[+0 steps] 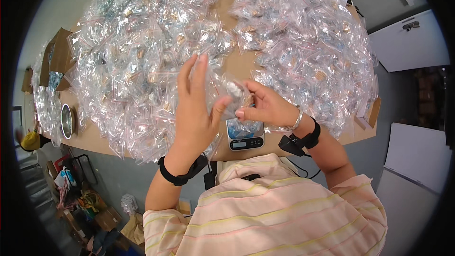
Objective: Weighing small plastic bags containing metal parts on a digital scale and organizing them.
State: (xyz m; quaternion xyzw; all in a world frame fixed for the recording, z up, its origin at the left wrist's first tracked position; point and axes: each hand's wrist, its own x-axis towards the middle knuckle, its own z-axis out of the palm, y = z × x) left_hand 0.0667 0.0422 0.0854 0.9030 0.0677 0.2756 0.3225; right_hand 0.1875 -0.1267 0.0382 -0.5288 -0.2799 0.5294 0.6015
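My right hand [271,106] pinches a clear zip bag [232,89] between thumb and fingers. Small pale and tan pieces show inside the bag, too blurred by glare to name. On the other side of it my left hand [196,99] is raised with its fingers stretched upward, its thumb close to the bag; whether the thumb touches is unclear. Below the bag, at the table's near edge, stands a small digital kitchen scale [246,142] with a dark panel. Part of its plate is hidden under clear plastic and the right hand.
Heaps of filled clear bags cover the table on the left [137,57] and right [303,47], with a strip of brown tabletop [237,66] between. A metal bowl [68,121] and an open cardboard box [59,59] are at the left. A small carton [368,114] sits at the right edge.
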